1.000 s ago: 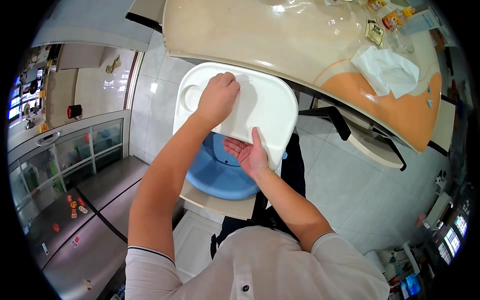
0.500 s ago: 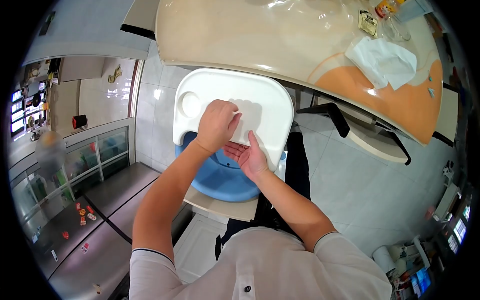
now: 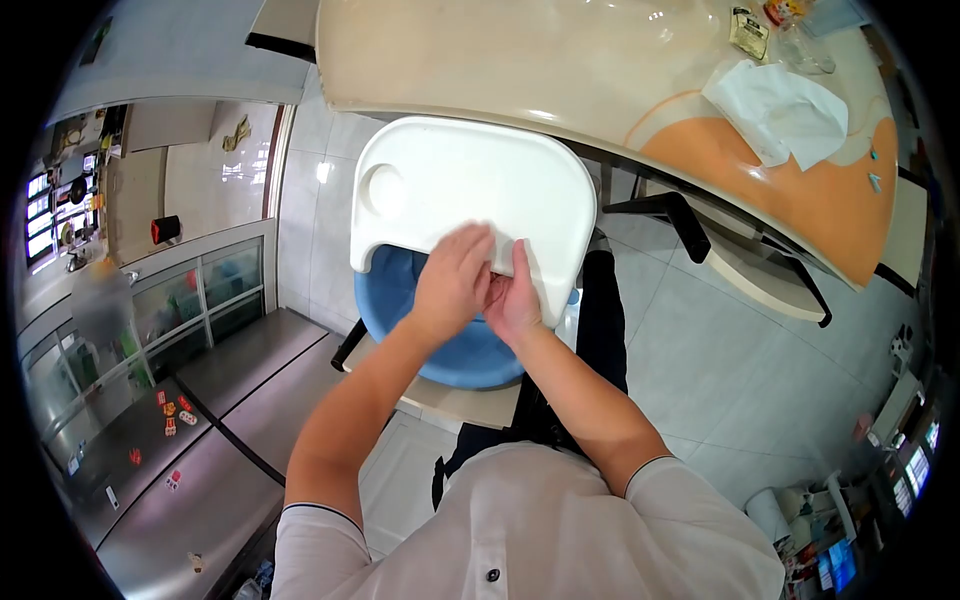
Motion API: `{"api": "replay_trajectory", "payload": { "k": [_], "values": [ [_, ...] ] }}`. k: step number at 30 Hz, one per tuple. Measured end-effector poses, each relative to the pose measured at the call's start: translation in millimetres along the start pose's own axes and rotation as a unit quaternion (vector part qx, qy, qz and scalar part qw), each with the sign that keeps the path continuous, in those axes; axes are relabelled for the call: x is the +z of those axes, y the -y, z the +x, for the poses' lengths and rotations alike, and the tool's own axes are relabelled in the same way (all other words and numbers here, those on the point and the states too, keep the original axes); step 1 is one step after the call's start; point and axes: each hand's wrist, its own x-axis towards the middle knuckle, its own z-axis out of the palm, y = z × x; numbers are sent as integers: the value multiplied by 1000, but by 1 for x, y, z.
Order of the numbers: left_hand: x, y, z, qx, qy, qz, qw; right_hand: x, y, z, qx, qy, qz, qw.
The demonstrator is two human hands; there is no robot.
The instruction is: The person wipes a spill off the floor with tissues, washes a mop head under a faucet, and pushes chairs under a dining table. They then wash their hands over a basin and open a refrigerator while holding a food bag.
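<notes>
A white tray (image 3: 470,170) with a round recess at its left lies over a blue seat (image 3: 465,350). My left hand (image 3: 455,280) is at the tray's near edge, palm down, fingers extended and slightly blurred, with nothing visible in it. Just to the right, my right hand (image 3: 515,295) has its palm turned up and its thumb raised against the tray's edge. The left hand's fingers partly cover the right palm, so the right fingers show only in part, and nothing can be seen held there.
Beyond the tray stands a beige and orange table (image 3: 480,60) bearing crumpled white paper (image 3: 775,110), a small packet (image 3: 748,32) and a clear glass (image 3: 808,52). A chair (image 3: 760,285) is tucked at the right. Grey panels with red magnets (image 3: 170,410) lie at lower left.
My left hand has come down from the middle of the tray to its near edge, beside the right hand. The right hand has stayed near that edge. The view has shifted slightly.
</notes>
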Motion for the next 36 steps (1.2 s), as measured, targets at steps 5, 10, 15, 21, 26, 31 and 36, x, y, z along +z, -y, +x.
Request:
{"api": "replay_trajectory", "payload": {
  "k": [5, 10, 15, 21, 26, 31, 36],
  "values": [
    [-6, -12, -33, 16, -5, -73, 997, 7, 4, -8, 5, 31, 20, 999],
    [13, -12, -24, -30, -27, -4, 999, 12, 1, -4, -32, -11, 12, 999],
    [16, -23, -45, -48, -10, -52, 997, 22, 3, -13, -43, 26, -16, 999],
    [8, -24, -60, -27, -34, -72, 996, 9, 0, -9, -25, 47, -21, 998],
    [20, -25, -31, -37, -44, 18, 998, 15, -4, -7, -78, -13, -10, 997],
    [13, -30, -75, -35, 14, -119, 992, 8, -2, -8, -31, 33, -31, 999],
    [13, -27, -56, -41, -35, -55, 997, 7, -3, -9, -77, 57, -75, 993]
  ]
}}
